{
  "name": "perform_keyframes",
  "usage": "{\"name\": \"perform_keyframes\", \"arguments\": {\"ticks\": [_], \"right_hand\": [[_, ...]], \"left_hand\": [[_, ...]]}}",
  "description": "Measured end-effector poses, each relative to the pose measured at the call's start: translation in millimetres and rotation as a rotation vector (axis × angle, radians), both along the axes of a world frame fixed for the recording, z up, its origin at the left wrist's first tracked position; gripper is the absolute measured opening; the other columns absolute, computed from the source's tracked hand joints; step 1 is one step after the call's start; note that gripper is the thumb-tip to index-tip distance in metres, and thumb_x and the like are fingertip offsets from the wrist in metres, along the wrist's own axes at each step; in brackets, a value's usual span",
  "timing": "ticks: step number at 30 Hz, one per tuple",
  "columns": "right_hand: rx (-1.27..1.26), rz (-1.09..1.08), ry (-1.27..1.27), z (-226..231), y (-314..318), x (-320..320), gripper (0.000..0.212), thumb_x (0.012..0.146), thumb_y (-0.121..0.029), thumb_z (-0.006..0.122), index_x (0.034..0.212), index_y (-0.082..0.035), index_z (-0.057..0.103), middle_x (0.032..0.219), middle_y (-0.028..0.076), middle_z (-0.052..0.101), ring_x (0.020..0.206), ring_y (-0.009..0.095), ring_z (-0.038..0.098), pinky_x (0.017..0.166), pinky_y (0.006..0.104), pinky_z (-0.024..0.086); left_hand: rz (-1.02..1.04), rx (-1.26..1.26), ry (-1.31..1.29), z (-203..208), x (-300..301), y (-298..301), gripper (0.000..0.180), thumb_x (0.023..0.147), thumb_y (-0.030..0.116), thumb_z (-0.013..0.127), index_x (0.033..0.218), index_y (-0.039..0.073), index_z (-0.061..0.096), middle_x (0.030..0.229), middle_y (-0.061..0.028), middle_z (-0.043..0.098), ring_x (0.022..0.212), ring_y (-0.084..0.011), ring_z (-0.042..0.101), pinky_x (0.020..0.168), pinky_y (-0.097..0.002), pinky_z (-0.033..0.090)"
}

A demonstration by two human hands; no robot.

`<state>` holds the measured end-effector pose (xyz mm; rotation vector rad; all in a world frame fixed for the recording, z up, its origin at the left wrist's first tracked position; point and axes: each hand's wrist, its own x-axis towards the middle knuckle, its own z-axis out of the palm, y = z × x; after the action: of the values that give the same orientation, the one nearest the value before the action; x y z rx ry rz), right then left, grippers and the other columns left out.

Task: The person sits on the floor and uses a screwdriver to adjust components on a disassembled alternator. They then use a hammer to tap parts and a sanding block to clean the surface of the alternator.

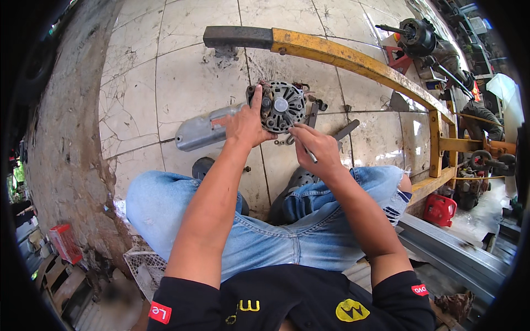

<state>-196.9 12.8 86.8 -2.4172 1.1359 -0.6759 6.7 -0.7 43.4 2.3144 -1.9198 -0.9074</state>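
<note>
A round, vented alternator [288, 94] stands on the tiled floor in front of my feet, its slotted end facing up. My left hand [244, 126] is closed around its left side, with the index finger stretched along the edge and the thumb low by the near rim. In my right hand [320, 150] is a slim metal tool [313, 157]. One end shows below the fingers, and the fingertips meet the alternator's lower right rim. The tool's working end is hidden. A silver metal cover [199, 132] lies just left, partly behind my left hand.
Flat dark metal bars [348, 130] and small loose parts lie right of the alternator. A yellow hoist arm [342, 55] arches across the far side to its frame at right. A red container [440, 209] and metal channels [452, 248] are near my right knee. A white crate [144, 270] sits lower left.
</note>
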Motion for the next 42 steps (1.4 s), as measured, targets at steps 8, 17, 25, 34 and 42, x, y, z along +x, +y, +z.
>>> {"name": "perform_keyframes", "arguments": {"ticks": [8, 17, 25, 34, 42], "right_hand": [[0.059, 0.026, 0.049, 1.8, 0.0, -12.4, 0.026, 0.080, -0.005, 0.065, 0.106, -0.009, 0.068, 0.108, 0.014, 0.072, 0.082, 0.032, 0.071, 0.066, 0.0402, 0.057], [0.100, 0.023, 0.178, 9.8, 2.8, -6.4, 0.027, 0.082, -0.003, 0.063, 0.108, -0.009, 0.069, 0.112, 0.014, 0.071, 0.083, 0.034, 0.070, 0.068, 0.0409, 0.057], [0.057, 0.028, 0.172, 6.2, -2.8, -8.1, 0.023, 0.084, -0.009, 0.063, 0.107, -0.010, 0.068, 0.112, 0.009, 0.071, 0.084, 0.032, 0.070, 0.068, 0.0428, 0.056], [0.013, 0.034, 0.104, 11.8, -5.6, -6.9, 0.023, 0.084, -0.003, 0.063, 0.104, -0.011, 0.071, 0.107, 0.010, 0.073, 0.083, 0.031, 0.071, 0.067, 0.0376, 0.057], [0.054, 0.046, 0.155, 12.5, -5.0, -7.9, 0.022, 0.084, -0.005, 0.063, 0.105, -0.011, 0.070, 0.110, 0.008, 0.072, 0.083, 0.031, 0.070, 0.068, 0.0386, 0.056]], "left_hand": [[0.012, -0.009, -0.014, 2.9, -3.6, 6.2, 0.145, 0.057, 0.060, 0.089, 0.160, 0.018, -0.003, 0.119, -0.0184, 0.067, 0.105, -0.0357, 0.068, 0.088, -0.0525, 0.051], [0.020, -0.010, -0.021, 2.4, -3.9, 7.3, 0.145, 0.058, 0.062, 0.088, 0.160, 0.017, -0.005, 0.117, -0.0178, 0.068, 0.105, -0.0354, 0.068, 0.090, -0.0538, 0.049], [0.011, -0.029, -0.026, 0.0, -7.8, 4.6, 0.146, 0.058, 0.062, 0.088, 0.159, 0.016, -0.005, 0.116, -0.0171, 0.069, 0.104, -0.0353, 0.068, 0.089, -0.0542, 0.048], [0.008, -0.049, -0.019, -6.8, -8.7, 7.7, 0.145, 0.059, 0.063, 0.087, 0.159, 0.015, -0.006, 0.119, -0.0171, 0.068, 0.105, -0.0347, 0.068, 0.091, -0.0557, 0.047], [0.008, -0.054, -0.025, -7.8, -7.9, 9.4, 0.146, 0.059, 0.064, 0.087, 0.159, 0.014, -0.007, 0.119, -0.0162, 0.069, 0.105, -0.0339, 0.068, 0.090, -0.0563, 0.047]]}}
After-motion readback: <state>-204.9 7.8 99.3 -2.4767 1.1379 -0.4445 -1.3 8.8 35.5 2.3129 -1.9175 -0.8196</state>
